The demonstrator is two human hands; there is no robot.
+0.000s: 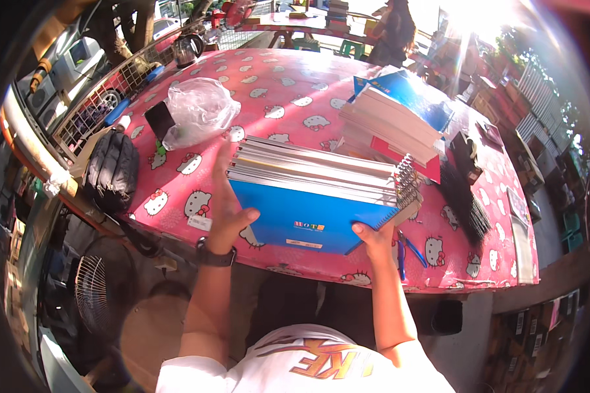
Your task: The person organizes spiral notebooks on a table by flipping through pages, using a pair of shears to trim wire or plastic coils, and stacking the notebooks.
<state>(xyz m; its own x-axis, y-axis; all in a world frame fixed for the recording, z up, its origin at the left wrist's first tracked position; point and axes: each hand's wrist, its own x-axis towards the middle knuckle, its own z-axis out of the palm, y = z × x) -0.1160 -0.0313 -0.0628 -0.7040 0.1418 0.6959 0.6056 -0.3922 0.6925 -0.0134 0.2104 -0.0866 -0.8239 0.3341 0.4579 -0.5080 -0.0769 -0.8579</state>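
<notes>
A stack of spiral-bound notebooks (288, 203) with blue covers is held upright between my two hands, over the near part of the table. My left hand (229, 213) presses on the stack's left end, thumb on the blue front cover and fingers along the side. At the lower right corner my right hand (376, 241) grips the stack, its thumb on the cover and the other fingers hidden behind. Metal coils (406, 180) stick out at the stack's right end. Blue-handled pliers (412, 252) lie just right of my right hand.
The pink patterned table (275, 92) carries a pile of unbound-looking books (400, 114) at the back right. A bundle of black strands (469, 206) lies to the right. Leftward are a clear plastic bag (203, 108), a black phone-like slab (158, 120) and a black padded bag (113, 164).
</notes>
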